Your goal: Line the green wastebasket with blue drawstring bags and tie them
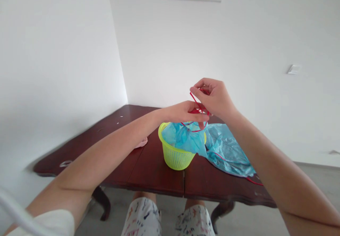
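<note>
Red cord (197, 102) at both hands (188, 112) (214, 95), blue bag (183, 138) below

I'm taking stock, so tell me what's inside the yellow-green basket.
Crumpled blue plastic, spilling over the rim of the basket. It covers the bottom, so anything beneath is hidden.

White walls (159, 45) behind a dark-brown wooden table (152, 161)

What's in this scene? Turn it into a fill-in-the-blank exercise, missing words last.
The cord at the left hand and right hand is coloured ____.
The plastic inside the basket is light ____.
The wall behind the table is coloured ____.
The right hand appears higher than the ____ hand.
Missing words: red; blue; white; left.
</note>
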`<state>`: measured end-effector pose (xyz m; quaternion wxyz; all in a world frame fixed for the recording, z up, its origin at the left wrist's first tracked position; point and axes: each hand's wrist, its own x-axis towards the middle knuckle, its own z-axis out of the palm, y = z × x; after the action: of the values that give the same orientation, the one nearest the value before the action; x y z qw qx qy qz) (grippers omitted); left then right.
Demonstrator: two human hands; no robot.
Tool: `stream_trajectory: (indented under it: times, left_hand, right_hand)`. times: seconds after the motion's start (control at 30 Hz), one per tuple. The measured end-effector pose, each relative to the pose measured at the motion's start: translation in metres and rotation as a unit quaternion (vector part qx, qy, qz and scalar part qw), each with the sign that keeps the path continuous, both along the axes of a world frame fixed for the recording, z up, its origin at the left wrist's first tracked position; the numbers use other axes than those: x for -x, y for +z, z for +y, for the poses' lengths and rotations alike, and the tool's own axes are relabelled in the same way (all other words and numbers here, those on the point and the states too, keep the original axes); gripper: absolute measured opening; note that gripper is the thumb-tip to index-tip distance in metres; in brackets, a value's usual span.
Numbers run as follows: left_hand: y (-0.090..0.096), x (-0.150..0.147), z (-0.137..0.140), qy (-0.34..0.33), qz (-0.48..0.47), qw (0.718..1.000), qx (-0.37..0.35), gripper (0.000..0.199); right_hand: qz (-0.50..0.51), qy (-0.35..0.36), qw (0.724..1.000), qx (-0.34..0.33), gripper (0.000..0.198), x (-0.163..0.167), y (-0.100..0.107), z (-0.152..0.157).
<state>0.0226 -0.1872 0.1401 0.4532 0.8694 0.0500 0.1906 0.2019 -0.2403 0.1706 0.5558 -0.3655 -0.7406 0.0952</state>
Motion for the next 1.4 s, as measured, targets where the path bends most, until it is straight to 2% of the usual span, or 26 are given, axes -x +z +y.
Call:
stream_trajectory:
  times: [0.07, 0.17, 0.23, 0.33, 0.37, 0.4, 0.47, 0.53, 0.6, 0.67, 0.8, 0.87, 0.93, 1.03, 1.1, 1.13, 1.2, 1.23, 1.27, 1.33, 1.4]
  left_hand:
    - [-0.008, -0.009, -0.003, 0.041, 0.006, 0.999, -0.030, 0.043]
    - [-0.020, -0.017, -0.003, 0.070, -0.014, 0.997, -0.013, 0.038]
    - [-0.024, -0.016, -0.001, 0.056, -0.025, 0.998, 0.016, 0.046]
    - [-0.024, -0.003, 0.005, 0.052, -0.026, 0.998, 0.033, 0.062]
    - [-0.024, 0.002, 0.007, 0.063, -0.036, 0.997, 0.033, 0.067]
    - [-0.024, 0.006, 0.009, 0.076, -0.047, 0.995, 0.033, 0.071]
    - [-0.027, 0.013, 0.012, 0.089, -0.071, 0.992, 0.054, 0.077]
    - [-0.031, 0.017, 0.013, 0.085, -0.082, 0.987, 0.113, 0.073]
    - [-0.035, 0.019, 0.013, 0.082, -0.096, 0.975, 0.183, 0.059]
    - [-0.039, 0.022, 0.013, 0.090, -0.113, 0.962, 0.233, 0.046]
    - [-0.039, 0.028, 0.016, 0.139, -0.133, 0.937, 0.291, 0.044]
    - [-0.038, 0.029, 0.017, 0.144, -0.139, 0.928, 0.315, 0.042]
    - [-0.036, 0.030, 0.018, 0.126, -0.148, 0.921, 0.336, 0.040]
    - [-0.033, 0.032, 0.017, 0.097, -0.171, 0.919, 0.342, 0.035]
    - [-0.029, 0.035, 0.013, 0.084, -0.179, 0.934, 0.297, 0.038]
    - [-0.026, 0.038, 0.009, 0.078, -0.174, 0.949, 0.253, 0.043]
    - [-0.020, 0.044, -0.003, 0.085, -0.144, 0.979, 0.120, 0.049]
    - [-0.016, 0.047, -0.011, 0.094, -0.117, 0.988, 0.038, 0.049]
    - [-0.012, 0.050, -0.018, 0.104, -0.084, 0.990, -0.045, 0.045]
    - [-0.004, 0.054, -0.031, 0.127, -0.024, 0.973, -0.193, 0.034]
    - [0.002, 0.057, -0.040, 0.155, -0.015, 0.936, -0.316, 0.025]
  right_hand:
    - [0.011, 0.031, 0.999, 0.036, 0.039, 0.007, 0.001, -0.006]
    - [0.000, 0.069, 0.995, 0.070, 0.034, 0.014, 0.001, -0.018]
    - [-0.024, 0.058, 0.998, 0.023, 0.031, 0.012, -0.001, -0.025]
    - [-0.057, -0.026, 0.993, -0.104, 0.031, -0.002, -0.011, -0.028]
    - [-0.076, -0.054, 0.989, -0.115, 0.034, -0.009, -0.017, -0.028]
    - [-0.101, -0.074, 0.987, -0.099, 0.038, -0.015, -0.025, -0.027]
    - [-0.157, -0.085, 0.984, -0.015, 0.053, -0.026, -0.043, -0.024]
    - [-0.180, -0.075, 0.979, 0.052, 0.065, -0.033, -0.060, -0.021]
    - [-0.162, -0.072, 0.982, 0.058, 0.068, -0.035, -0.073, -0.020]
    - [-0.124, -0.079, 0.988, 0.037, 0.067, -0.033, -0.078, -0.022]
    - [-0.012, -0.076, 0.997, -0.029, 0.054, -0.025, -0.080, -0.033]
    - [0.013, -0.057, 0.996, -0.072, 0.044, -0.017, -0.083, -0.040]
    - [-0.042, -0.040, 0.993, -0.105, 0.040, -0.008, -0.089, -0.045]
    - [-0.208, -0.037, 0.972, -0.103, 0.040, 0.001, -0.100, -0.046]
    - [-0.258, -0.036, 0.961, -0.092, 0.041, 0.002, -0.106, -0.044]
    - [-0.248, -0.035, 0.963, -0.101, 0.039, 0.000, -0.107, -0.044]
    - [-0.186, -0.044, 0.971, -0.143, 0.028, -0.005, -0.106, -0.043]
    - [-0.146, -0.049, 0.976, -0.156, 0.021, -0.007, -0.104, -0.044]
    - [-0.108, -0.046, 0.982, -0.150, 0.023, -0.009, -0.101, -0.043]
    - [-0.057, 0.000, 0.996, -0.074, 0.039, -0.008, -0.097, -0.041]
    - [-0.020, 0.065, 0.997, 0.026, 0.048, -0.004, -0.097, -0.036]
